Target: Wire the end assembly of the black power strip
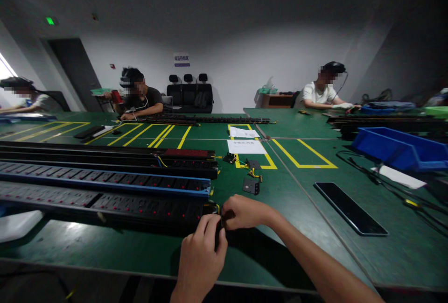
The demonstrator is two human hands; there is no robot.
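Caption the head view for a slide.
Left hand and right hand at one end of a black socket strip, green tabletop beneath.

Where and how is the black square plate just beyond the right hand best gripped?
Probably pinch the black square plate by its left and right edges, from above and the near side: it appears to lie flat, with yellow wires at its far-right corner.

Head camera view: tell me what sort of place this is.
Likely an assembly workshop: long black strips with red-dotted, socket-like faces lie on a green worktable marked out with straight yellow lines, and an open blue plastic bin stands at the right.
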